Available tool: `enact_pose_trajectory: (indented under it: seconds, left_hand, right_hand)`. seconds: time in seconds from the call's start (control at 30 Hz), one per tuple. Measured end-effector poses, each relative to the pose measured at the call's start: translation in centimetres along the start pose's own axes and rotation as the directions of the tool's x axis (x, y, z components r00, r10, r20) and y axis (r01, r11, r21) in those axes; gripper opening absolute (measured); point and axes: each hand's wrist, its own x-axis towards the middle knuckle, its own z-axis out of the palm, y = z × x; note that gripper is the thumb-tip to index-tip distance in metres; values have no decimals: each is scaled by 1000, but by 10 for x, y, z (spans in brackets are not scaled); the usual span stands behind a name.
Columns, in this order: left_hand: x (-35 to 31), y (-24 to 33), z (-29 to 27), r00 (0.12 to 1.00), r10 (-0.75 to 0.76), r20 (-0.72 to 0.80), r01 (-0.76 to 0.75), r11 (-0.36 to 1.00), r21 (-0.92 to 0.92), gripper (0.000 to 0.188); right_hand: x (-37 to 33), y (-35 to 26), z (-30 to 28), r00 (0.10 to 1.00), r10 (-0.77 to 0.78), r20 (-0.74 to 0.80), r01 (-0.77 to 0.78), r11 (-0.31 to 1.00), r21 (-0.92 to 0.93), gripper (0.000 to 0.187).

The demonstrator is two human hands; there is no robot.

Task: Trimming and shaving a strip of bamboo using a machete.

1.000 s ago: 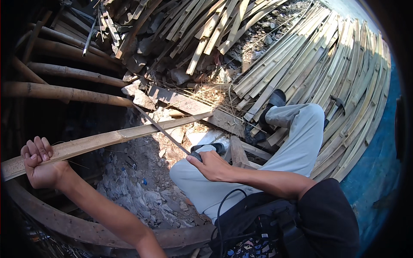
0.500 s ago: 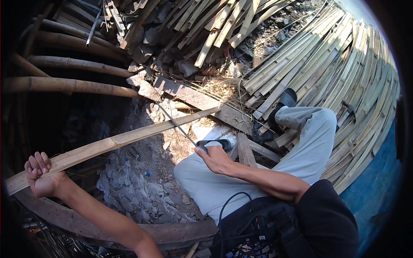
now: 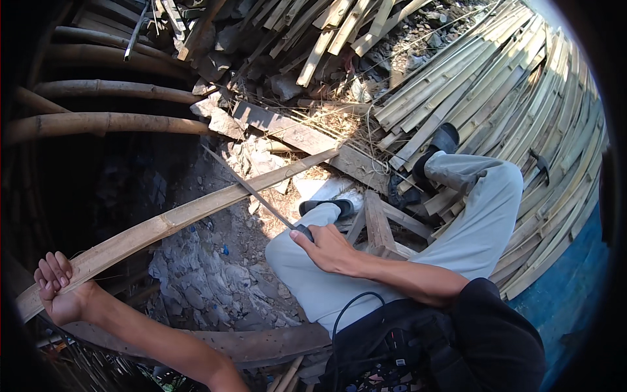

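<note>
At the far left my left hand [image 3: 64, 291] is closed around a long split bamboo strip [image 3: 166, 223]. The strip slopes up to the right, its far end lying on a flat wooden board [image 3: 297, 134]. In my right hand [image 3: 330, 248], over my bent knee, is the dark handle of a long knife [image 3: 266, 204]. Its thin blade points up and left and crosses the strip right of the strip's middle node. Whether the edge bites into the bamboo cannot be made out.
Split bamboo strips [image 3: 470, 111] lie spread at the right, a hammer [image 3: 540, 164] on them. Round bamboo poles [image 3: 111, 124] jut in at the left. A small wooden frame [image 3: 377, 225] stands between my legs, and more strips [image 3: 320, 52] are piled at the far side.
The knife has shifted left and its blade now crosses the strip closer to my left hand. My left hand and the strip's near end sit slightly lower in view.
</note>
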Motion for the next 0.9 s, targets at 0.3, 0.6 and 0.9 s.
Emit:
enact_pose_trajectory:
  seconds: [0.3,0.6,0.9]
  left_hand:
    - [-10,8,2,1000,-26,13,26,1000,-1,17]
    - [6,8,10,997,-24,68,25,1000,-14,16]
    - [-12,2,39,999,39,5,-39,998,43,17]
  right_hand:
    - [76,143,-24,916,371,-153,-379,925,-29,75]
    - [44,91,-28,988,155,3,-154,980,-123,70]
    - [102,183,-63,887,370,-278,-376,926,35,77]
